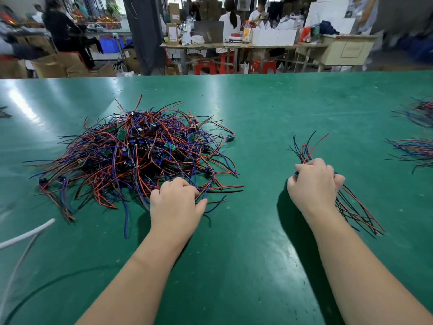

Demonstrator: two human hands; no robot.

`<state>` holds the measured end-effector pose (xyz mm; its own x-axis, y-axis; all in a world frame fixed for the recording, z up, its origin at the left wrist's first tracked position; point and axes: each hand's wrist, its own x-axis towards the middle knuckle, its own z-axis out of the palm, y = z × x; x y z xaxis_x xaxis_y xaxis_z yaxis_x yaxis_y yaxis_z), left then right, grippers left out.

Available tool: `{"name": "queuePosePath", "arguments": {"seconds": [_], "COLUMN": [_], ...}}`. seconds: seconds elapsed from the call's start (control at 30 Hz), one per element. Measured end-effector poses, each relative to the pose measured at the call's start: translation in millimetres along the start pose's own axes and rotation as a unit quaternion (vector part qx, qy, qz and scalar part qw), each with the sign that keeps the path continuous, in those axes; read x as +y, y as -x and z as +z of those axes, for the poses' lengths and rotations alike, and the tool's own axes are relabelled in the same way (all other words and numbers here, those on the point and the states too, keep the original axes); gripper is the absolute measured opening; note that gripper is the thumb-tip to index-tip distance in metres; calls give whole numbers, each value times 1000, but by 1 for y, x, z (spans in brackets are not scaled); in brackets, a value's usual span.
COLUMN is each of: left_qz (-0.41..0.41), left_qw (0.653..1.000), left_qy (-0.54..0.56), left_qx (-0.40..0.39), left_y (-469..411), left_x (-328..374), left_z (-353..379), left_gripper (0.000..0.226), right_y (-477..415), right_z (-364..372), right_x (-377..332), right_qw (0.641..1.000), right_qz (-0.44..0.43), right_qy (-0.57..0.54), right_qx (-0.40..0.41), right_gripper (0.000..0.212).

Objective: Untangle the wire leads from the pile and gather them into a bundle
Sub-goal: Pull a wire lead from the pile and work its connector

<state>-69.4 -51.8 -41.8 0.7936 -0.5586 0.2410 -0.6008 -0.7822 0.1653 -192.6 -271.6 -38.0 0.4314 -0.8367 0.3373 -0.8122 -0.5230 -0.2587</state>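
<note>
Trailing in from the far left, a white cable (pixel 25 233) lies on the green table (pixel 257 113), well apart from the fingers. Just beyond the left hand (pixel 174 202) sprawls the pile (pixel 131 151) of red, black and blue wire leads and small circuit boards. This hand's fingers curl into the pile's near edge, apparently pinching leads, though the grip is hidden. The right hand (pixel 312 184) is clenched round a bundle (pixel 304 148), its ends fanning past the fingertips and the wrist. Further bundles (pixel 414 148) lie to the right of those fingers.
</note>
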Motion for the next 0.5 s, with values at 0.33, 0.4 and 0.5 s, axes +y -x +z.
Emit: {"name": "queuePosePath", "arguments": {"seconds": [0.33, 0.4, 0.5], "left_qz": [-1, 11, 37], "left_qw": [897, 815, 784], "left_qy": [402, 566, 618], "left_qx": [181, 125, 48], "left_y": [5, 7, 10], "left_x": [16, 23, 31], "left_z": [-11, -17, -19], "left_gripper": [13, 13, 12], "right_y": [38, 43, 45], "right_z": [-12, -15, -24], "right_x": [-34, -38, -48], "right_qw": [930, 891, 694], "right_qz": [-158, -164, -45], "right_qy": [-302, -363, -639], "right_qx": [-139, -220, -329], "right_gripper": [17, 20, 32]}}
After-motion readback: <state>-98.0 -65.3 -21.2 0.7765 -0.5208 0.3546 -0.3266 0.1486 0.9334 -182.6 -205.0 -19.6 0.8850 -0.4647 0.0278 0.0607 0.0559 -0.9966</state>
